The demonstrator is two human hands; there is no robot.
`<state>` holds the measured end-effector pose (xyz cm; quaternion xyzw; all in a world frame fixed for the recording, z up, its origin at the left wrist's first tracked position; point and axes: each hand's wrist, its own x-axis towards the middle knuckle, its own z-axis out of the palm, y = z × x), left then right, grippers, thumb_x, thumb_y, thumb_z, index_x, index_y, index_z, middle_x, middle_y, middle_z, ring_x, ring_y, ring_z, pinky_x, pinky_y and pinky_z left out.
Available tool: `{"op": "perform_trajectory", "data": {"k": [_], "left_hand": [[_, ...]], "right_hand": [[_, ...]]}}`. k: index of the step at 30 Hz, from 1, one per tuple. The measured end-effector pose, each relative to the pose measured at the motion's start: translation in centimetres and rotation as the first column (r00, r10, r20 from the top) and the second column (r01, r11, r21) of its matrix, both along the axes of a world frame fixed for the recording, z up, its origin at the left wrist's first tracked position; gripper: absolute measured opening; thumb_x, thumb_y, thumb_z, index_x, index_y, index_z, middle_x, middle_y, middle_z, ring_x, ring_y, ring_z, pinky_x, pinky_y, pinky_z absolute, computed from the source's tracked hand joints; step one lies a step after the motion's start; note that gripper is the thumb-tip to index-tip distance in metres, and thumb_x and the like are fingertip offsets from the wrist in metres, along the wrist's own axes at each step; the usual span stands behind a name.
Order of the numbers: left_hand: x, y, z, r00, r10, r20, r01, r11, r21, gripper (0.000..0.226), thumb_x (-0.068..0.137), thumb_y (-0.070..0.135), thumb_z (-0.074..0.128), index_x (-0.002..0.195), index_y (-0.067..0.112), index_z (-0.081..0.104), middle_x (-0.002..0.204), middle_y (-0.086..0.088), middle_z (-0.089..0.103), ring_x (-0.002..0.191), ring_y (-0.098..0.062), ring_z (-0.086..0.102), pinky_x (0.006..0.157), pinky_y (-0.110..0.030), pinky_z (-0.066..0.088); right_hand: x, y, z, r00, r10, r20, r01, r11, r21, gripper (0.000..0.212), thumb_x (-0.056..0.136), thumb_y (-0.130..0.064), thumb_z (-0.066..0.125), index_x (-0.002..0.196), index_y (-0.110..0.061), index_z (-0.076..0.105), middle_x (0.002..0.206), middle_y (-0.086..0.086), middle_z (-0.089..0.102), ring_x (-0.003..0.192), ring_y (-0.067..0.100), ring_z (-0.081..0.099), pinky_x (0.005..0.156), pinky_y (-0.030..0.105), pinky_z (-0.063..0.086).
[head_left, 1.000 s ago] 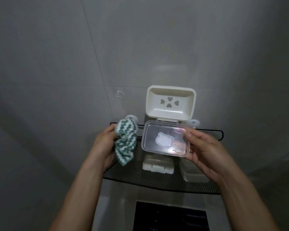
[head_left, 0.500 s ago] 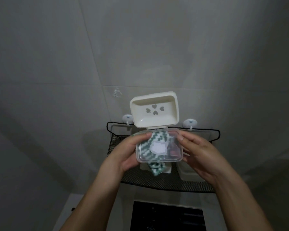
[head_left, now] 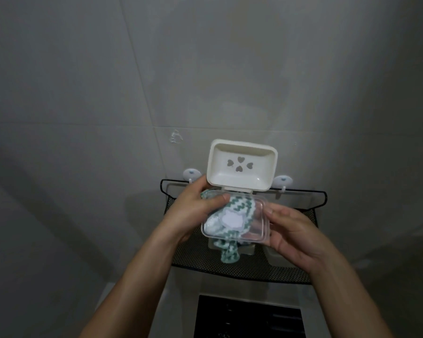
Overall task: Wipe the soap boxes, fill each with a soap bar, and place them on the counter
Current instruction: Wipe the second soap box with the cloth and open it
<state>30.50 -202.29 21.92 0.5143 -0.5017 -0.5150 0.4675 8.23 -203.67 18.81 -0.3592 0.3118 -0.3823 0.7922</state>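
I hold an open soap box in front of the wall. Its cream inner tray [head_left: 242,167] stands up, with heart-shaped holes, and its clear lid part [head_left: 257,228] with a white animal sticker faces me. My right hand [head_left: 296,237] grips the clear part at its right edge. My left hand [head_left: 193,213] presses a green-and-white zigzag cloth [head_left: 232,211] against the clear part from behind; the cloth's tail hangs below. Another cream soap box [head_left: 247,250] lies on the shelf, mostly hidden.
A black mesh wall shelf [head_left: 242,267] hangs on two white hooks [head_left: 282,180] below my hands. A white container [head_left: 276,258] sits at its right side. A dark panel [head_left: 249,318] lies lower down. Grey tiled wall fills the rest.
My left hand brought the cloth from the left side in behind the clear part of the box. The box shifted slightly and its cream tray tilted.
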Motion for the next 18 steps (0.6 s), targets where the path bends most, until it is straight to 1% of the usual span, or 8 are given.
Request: {"op": "perform_trajectory", "data": {"k": [2, 3, 6, 9, 12, 14, 16, 18], "left_hand": [[0.3, 0.0, -0.1, 0.985, 0.069, 0.159, -0.050, 0.991, -0.122, 0.038, 0.083, 0.024, 0.079, 0.118, 0.031, 0.065, 0.107, 0.009, 0.073, 0.093, -0.005, 0.071, 0.070, -0.024, 0.058], [0.4, 0.0, -0.1, 0.968, 0.110, 0.225, -0.070, 0.981, -0.181, 0.038, 0.081, 0.028, 0.079, 0.116, 0.035, 0.065, 0.108, 0.013, 0.071, 0.095, 0.000, 0.068, 0.072, -0.021, 0.055], [0.4, -0.3, -0.3, 0.940, 0.190, 0.282, -0.109, 0.954, -0.280, 0.032, 0.082, 0.031, 0.079, 0.112, 0.035, 0.068, 0.108, 0.015, 0.071, 0.099, 0.004, 0.064, 0.083, -0.026, 0.052], [0.4, -0.5, -0.4, 0.957, 0.171, 0.235, -0.106, 0.958, -0.265, 0.021, 0.086, 0.026, 0.075, 0.107, 0.029, 0.072, 0.101, 0.013, 0.074, 0.095, -0.003, 0.068, 0.083, -0.029, 0.056], [0.5, -0.6, -0.8, 0.987, 0.128, 0.097, -0.111, 0.980, -0.163, 0.019, 0.091, 0.016, 0.070, 0.110, 0.017, 0.069, 0.093, -0.003, 0.078, 0.086, -0.021, 0.075, 0.075, -0.030, 0.061], [0.6, -0.7, -1.1, 0.990, 0.142, 0.022, -0.139, 0.984, -0.109, 0.019, 0.092, 0.012, 0.068, 0.111, 0.011, 0.067, 0.089, -0.010, 0.077, 0.078, -0.028, 0.075, 0.069, -0.032, 0.062], [1.0, -0.7, -1.3, 0.984, 0.178, -0.035, -0.180, 0.981, -0.076, 0.020, 0.092, 0.011, 0.067, 0.112, 0.008, 0.066, 0.088, -0.014, 0.077, 0.073, -0.030, 0.073, 0.067, -0.035, 0.062], [1.7, -0.8, -1.3, 0.975, 0.218, -0.051, -0.221, 0.974, -0.059, 0.021, 0.092, 0.010, 0.067, 0.113, 0.006, 0.066, 0.088, -0.015, 0.077, 0.074, -0.031, 0.072, 0.065, -0.034, 0.062]], "right_hand": [[0.0, -0.2, -0.3, 1.000, 0.016, -0.003, -0.016, 1.000, -0.002, 0.040, 0.094, -0.007, 0.055, 0.131, 0.007, 0.058, 0.132, 0.029, 0.061, 0.124, 0.046, 0.058, 0.103, 0.066, 0.044], [0.0, -0.2, -0.4, 1.000, 0.024, -0.009, -0.024, 1.000, -0.006, 0.039, 0.094, -0.007, 0.056, 0.130, 0.006, 0.060, 0.131, 0.028, 0.062, 0.122, 0.044, 0.059, 0.100, 0.063, 0.048], [0.1, -0.5, -0.6, 0.999, 0.026, -0.048, -0.027, 1.000, -0.014, 0.034, 0.091, -0.009, 0.059, 0.122, 0.003, 0.067, 0.125, 0.025, 0.066, 0.112, 0.037, 0.067, 0.088, 0.051, 0.059], [0.0, -0.9, -1.0, 0.993, -0.013, -0.119, 0.011, 1.000, -0.018, 0.033, 0.087, -0.012, 0.065, 0.116, 0.003, 0.071, 0.120, 0.025, 0.069, 0.107, 0.033, 0.070, 0.081, 0.045, 0.061], [0.0, -1.3, -1.3, 0.977, -0.065, -0.202, 0.058, 0.998, -0.040, 0.025, 0.079, -0.018, 0.072, 0.098, -0.005, 0.079, 0.106, 0.020, 0.075, 0.094, 0.026, 0.074, 0.072, 0.038, 0.061], [0.0, -1.5, -1.5, 0.957, -0.107, -0.271, 0.093, 0.994, -0.065, 0.019, 0.074, -0.023, 0.075, 0.088, -0.011, 0.081, 0.095, 0.013, 0.077, 0.084, 0.020, 0.075, 0.067, 0.032, 0.060], [-0.1, -1.8, -1.9, 0.934, -0.154, -0.323, 0.134, 0.987, -0.086, 0.017, 0.079, -0.021, 0.076, 0.089, -0.008, 0.079, 0.089, 0.011, 0.077, 0.077, 0.018, 0.075, 0.063, 0.028, 0.059], [-0.1, -2.0, -2.5, 0.908, -0.201, -0.368, 0.175, 0.979, -0.101, 0.010, 0.087, -0.008, 0.072, 0.096, -0.004, 0.075, 0.085, 0.013, 0.076, 0.070, 0.018, 0.073, 0.056, 0.025, 0.056]]}}
